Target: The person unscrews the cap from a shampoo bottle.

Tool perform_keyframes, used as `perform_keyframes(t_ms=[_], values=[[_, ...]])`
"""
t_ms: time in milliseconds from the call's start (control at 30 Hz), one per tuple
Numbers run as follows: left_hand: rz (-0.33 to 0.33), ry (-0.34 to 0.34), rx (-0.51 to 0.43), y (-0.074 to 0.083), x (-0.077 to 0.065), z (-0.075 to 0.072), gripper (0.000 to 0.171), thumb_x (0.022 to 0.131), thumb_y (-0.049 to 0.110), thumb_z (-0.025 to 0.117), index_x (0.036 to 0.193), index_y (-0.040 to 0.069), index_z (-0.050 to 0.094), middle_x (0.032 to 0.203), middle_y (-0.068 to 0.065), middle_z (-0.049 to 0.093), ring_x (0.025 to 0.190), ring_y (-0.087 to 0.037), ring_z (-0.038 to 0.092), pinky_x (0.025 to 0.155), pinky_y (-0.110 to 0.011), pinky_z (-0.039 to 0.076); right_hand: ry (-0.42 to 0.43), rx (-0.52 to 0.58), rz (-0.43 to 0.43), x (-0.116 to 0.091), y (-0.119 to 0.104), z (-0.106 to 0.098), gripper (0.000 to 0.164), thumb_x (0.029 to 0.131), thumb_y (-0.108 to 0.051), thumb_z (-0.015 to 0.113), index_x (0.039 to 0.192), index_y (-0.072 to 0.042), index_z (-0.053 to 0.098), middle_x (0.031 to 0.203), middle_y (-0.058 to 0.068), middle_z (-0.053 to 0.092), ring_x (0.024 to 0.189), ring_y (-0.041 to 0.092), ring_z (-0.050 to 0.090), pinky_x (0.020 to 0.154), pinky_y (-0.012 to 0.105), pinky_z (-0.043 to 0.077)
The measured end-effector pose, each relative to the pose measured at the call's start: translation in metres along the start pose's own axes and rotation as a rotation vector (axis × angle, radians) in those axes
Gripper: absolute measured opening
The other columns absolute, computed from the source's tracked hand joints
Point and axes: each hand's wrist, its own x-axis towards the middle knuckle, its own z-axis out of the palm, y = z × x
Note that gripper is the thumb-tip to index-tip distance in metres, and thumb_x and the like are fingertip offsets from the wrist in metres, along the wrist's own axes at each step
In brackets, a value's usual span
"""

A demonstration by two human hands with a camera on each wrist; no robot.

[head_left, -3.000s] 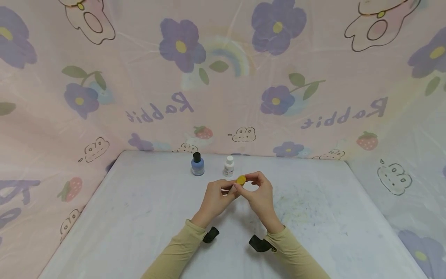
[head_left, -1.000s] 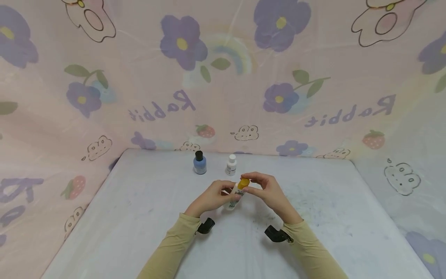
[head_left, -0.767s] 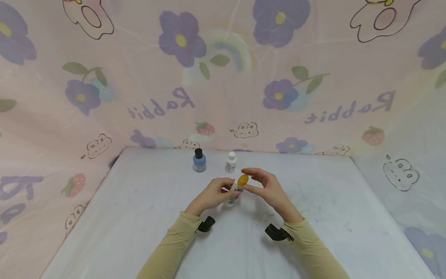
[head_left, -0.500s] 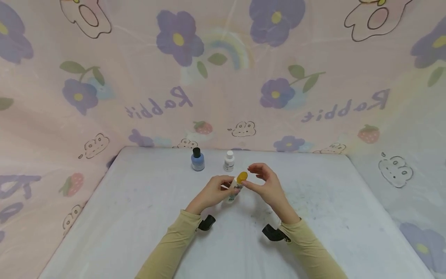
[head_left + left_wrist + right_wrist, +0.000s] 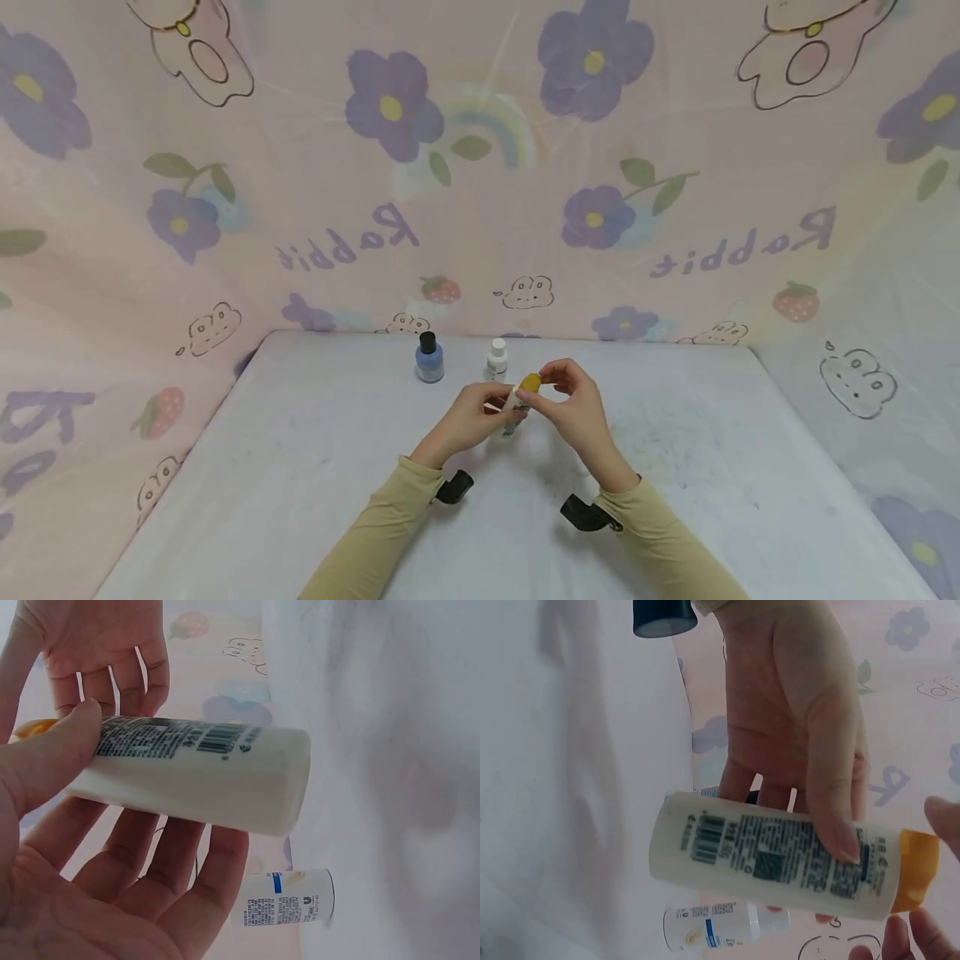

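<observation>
My left hand holds a cream-white lotion bottle in the air, thumb across its printed label and fingers behind it. The bottle lies tilted, and its yellow-orange cap points away to the right. At the cap, my right hand has its thumb on one side and fingertips on the other. Printed text and a barcode show on the label. Behind the hands stand a blue bottle with a black cap and a small white bottle, whose base is partly hidden in the head view.
The bottles stand toward the back of a white-covered table. A pink curtain printed with flowers and rabbits rises behind and at both sides. Black wrist cameras hang under both forearms.
The right fingers opened away from the cap and have come back in beside it. Held by the left hand throughout, the bottle first tipped to show its label, then shifted slightly right.
</observation>
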Motion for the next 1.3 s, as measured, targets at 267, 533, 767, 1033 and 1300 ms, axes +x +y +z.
perform_keyframes(t_ms=[267, 533, 767, 1033, 1300], values=[[-0.019, 0.002, 0.006, -0.002, 0.002, 0.0, 0.025, 0.088, 0.024, 0.071, 0.113, 0.017, 0.07, 0.099, 0.007, 0.068, 0.089, -0.009, 0.063, 0.08, -0.026, 0.052, 0.021, 0.023, 0.015, -0.001, -0.001, 0.001, 0.039, 0.074, -0.037, 0.083, 0.097, -0.012, 0.065, 0.098, 0.003, 0.065, 0.099, 0.028, 0.057, 0.089, 0.041, 0.041], [-0.034, 0.001, 0.007, -0.003, 0.0, 0.001, 0.028, 0.088, 0.024, 0.072, 0.113, 0.013, 0.07, 0.101, 0.006, 0.067, 0.09, -0.01, 0.062, 0.08, -0.027, 0.051, -0.049, 0.051, 0.033, -0.003, 0.003, -0.005, 0.033, 0.08, -0.026, 0.08, 0.106, -0.009, 0.069, 0.106, 0.004, 0.067, 0.105, 0.021, 0.056, 0.098, 0.046, 0.038], [-0.04, -0.021, -0.003, -0.003, 0.0, 0.002, 0.031, 0.088, 0.024, 0.071, 0.117, 0.013, 0.068, 0.104, 0.004, 0.067, 0.091, -0.012, 0.061, 0.081, -0.028, 0.051, -0.1, 0.053, 0.039, -0.004, 0.004, -0.009, 0.029, 0.084, -0.023, 0.076, 0.109, -0.01, 0.069, 0.111, 0.003, 0.067, 0.111, 0.02, 0.053, 0.1, 0.046, 0.036], [-0.054, -0.04, -0.006, -0.002, 0.004, 0.0, 0.033, 0.089, 0.024, 0.071, 0.119, 0.011, 0.067, 0.106, 0.003, 0.067, 0.093, -0.012, 0.061, 0.082, -0.028, 0.051, -0.174, 0.096, -0.045, -0.003, 0.005, -0.017, 0.031, 0.091, -0.018, 0.068, 0.12, -0.007, 0.066, 0.118, 0.003, 0.065, 0.121, 0.019, 0.049, 0.105, 0.047, 0.031], [-0.041, -0.032, -0.017, 0.014, 0.0, -0.003, 0.033, 0.089, 0.014, 0.069, 0.121, 0.004, 0.065, 0.112, -0.006, 0.066, 0.097, -0.022, 0.061, 0.085, -0.035, 0.051, -0.224, 0.146, -0.048, -0.004, -0.008, -0.02, 0.034, 0.095, -0.004, 0.059, 0.128, -0.004, 0.059, 0.126, 0.012, 0.061, 0.129, 0.025, 0.043, 0.109, 0.051, 0.027]])
